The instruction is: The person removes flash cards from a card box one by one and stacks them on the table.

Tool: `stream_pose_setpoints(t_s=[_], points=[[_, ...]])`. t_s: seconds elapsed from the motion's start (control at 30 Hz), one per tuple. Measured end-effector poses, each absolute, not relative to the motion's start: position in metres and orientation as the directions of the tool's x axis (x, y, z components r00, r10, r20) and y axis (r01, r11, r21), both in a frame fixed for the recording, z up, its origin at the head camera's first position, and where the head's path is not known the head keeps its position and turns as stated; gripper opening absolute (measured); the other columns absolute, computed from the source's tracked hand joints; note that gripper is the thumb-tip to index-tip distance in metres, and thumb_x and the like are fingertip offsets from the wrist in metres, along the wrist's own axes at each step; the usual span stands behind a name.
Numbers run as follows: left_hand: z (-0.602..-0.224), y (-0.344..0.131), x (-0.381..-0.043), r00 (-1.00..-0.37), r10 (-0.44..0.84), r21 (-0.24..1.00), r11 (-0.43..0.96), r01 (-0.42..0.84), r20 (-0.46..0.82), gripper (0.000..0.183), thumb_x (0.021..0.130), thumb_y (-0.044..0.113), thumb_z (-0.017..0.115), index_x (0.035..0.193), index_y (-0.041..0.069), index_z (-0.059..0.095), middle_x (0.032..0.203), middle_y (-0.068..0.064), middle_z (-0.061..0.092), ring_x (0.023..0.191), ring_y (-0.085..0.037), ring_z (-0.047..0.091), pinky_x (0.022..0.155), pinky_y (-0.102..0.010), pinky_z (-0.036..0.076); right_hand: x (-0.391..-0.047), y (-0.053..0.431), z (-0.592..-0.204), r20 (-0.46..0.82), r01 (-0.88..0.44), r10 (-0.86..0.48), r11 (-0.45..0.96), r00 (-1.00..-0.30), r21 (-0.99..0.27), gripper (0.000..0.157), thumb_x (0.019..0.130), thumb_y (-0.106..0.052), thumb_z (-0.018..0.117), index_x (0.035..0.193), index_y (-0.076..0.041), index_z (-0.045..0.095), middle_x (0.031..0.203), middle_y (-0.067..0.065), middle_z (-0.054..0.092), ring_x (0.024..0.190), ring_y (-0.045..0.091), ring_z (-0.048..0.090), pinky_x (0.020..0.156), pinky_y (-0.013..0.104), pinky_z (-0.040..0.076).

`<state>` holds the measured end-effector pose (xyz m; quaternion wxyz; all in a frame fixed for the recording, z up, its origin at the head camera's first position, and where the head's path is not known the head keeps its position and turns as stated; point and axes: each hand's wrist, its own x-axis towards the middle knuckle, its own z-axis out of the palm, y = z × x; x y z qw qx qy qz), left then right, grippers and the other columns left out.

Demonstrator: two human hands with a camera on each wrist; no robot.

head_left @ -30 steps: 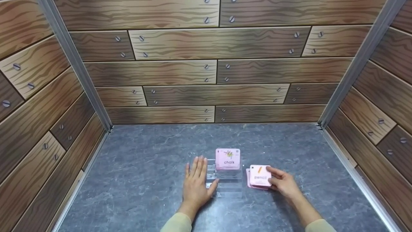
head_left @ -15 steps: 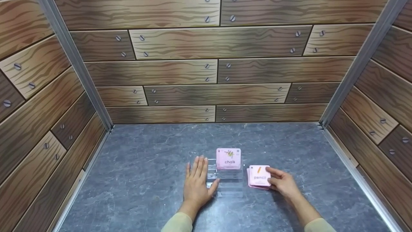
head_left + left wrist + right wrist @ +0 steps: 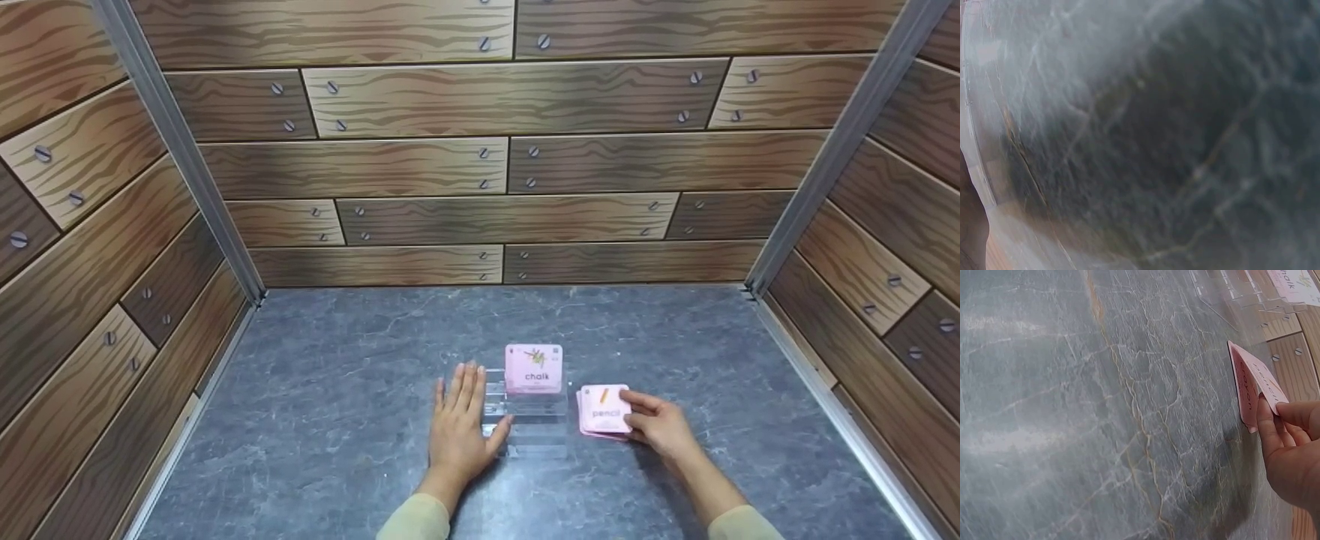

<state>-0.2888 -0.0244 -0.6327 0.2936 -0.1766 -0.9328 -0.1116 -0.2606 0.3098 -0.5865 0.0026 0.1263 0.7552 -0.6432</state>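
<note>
My right hand (image 3: 664, 429) pinches the right edge of a pink "pencil" flash card (image 3: 604, 407) between thumb and fingers. In the right wrist view that card is tilted up at the held edge, over a pink "crayon" card (image 3: 1246, 395) lying on the table. Left of these stands a clear stepped acrylic rack (image 3: 536, 442). On its back step leans a pink "chalk" card (image 3: 535, 367), with another card edge showing behind it. My left hand (image 3: 459, 431) lies with fingers straight along the rack's left side, thumb at its front part.
The grey marbled tabletop (image 3: 337, 420) is bounded by wood-patterned walls (image 3: 420, 169) at the back and both sides. Metal rails (image 3: 817, 150) run up the back corners. The left wrist view holds mostly blurred tabletop.
The hands keep almost the same places; the right hand pinches the pencil card throughout. The whole view has shifted very slightly.
</note>
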Motion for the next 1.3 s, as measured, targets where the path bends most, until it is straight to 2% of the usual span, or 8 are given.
stream_pose_setpoints(t_s=[0.5, 0.9, 1.3], points=[[-0.6321, -0.0244, -0.2876, -0.764, 0.260, 0.082, 0.922, 0.377, 0.590, 0.093, 0.098, 0.069, 0.057, 0.164, 0.006, 0.039, 0.171, -0.010, 0.035, 0.161, -0.025, 0.023, 0.129, -0.052, 0.019, -0.2619, 0.3084, -0.5881, -0.178, 0.209, 0.211, 0.134, -0.961, -0.969, 0.050, 0.092, 0.016, 0.062, 0.141, 0.016, 0.056, 0.125, 0.029, 0.070, 0.089, 0.012, 0.068, 0.071, 0.027, 0.063], [-0.6319, -0.0245, -0.2875, -0.746, 0.265, 0.081, 0.917, 0.391, 0.611, 0.091, 0.098, 0.068, 0.056, 0.163, 0.006, 0.042, 0.171, -0.011, 0.035, 0.160, -0.027, 0.027, 0.127, -0.055, 0.025, -0.2618, 0.3093, -0.5867, -0.198, 0.242, 0.236, 0.173, -0.951, -0.955, 0.046, 0.094, 0.013, 0.064, 0.139, 0.013, 0.060, 0.120, 0.025, 0.073, 0.088, 0.013, 0.069, 0.071, 0.027, 0.063], [-0.6310, -0.0246, -0.2868, -0.737, 0.257, 0.101, 0.910, 0.403, 0.625, 0.091, 0.098, 0.068, 0.057, 0.162, 0.006, 0.042, 0.169, -0.011, 0.039, 0.159, -0.026, 0.028, 0.127, -0.055, 0.026, -0.2615, 0.3097, -0.5848, -0.210, 0.253, 0.251, 0.154, -0.945, -0.955, 0.045, 0.094, 0.010, 0.066, 0.139, 0.016, 0.059, 0.122, 0.027, 0.073, 0.091, 0.013, 0.070, 0.074, 0.027, 0.063]])
